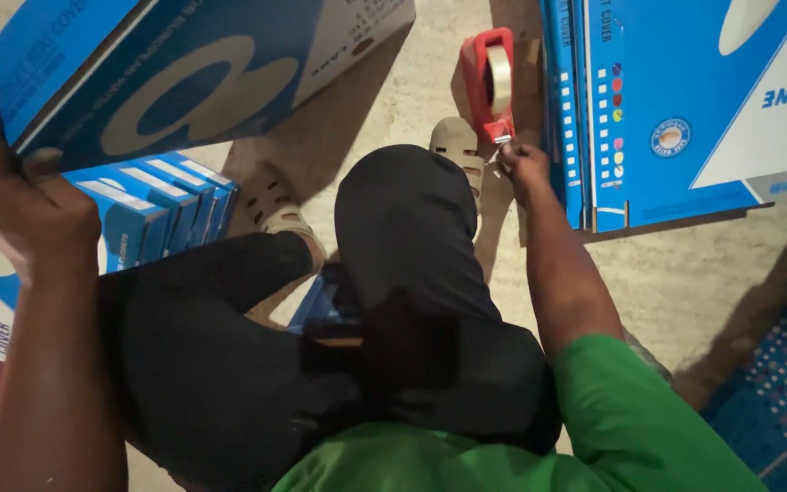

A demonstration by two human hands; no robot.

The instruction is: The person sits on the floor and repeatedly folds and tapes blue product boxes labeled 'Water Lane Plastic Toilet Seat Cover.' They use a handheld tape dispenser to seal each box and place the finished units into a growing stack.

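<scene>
Two hands | left hand (20,196) grips blue box (175,68) | right hand (523,164) touches red tape dispenser (491,84)

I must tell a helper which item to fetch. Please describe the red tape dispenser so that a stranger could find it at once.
Start at the large blue and white cardboard box standing at the right. On the pale floor just left of it, beyond the beige sandal, is the red plastic tape dispenser, at the right hand. It alone is red and carries a pale tape roll.

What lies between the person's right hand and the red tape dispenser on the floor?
In the head view, nothing: the right hand touches the lower end of the red tape dispenser, beside the blue box.
</scene>
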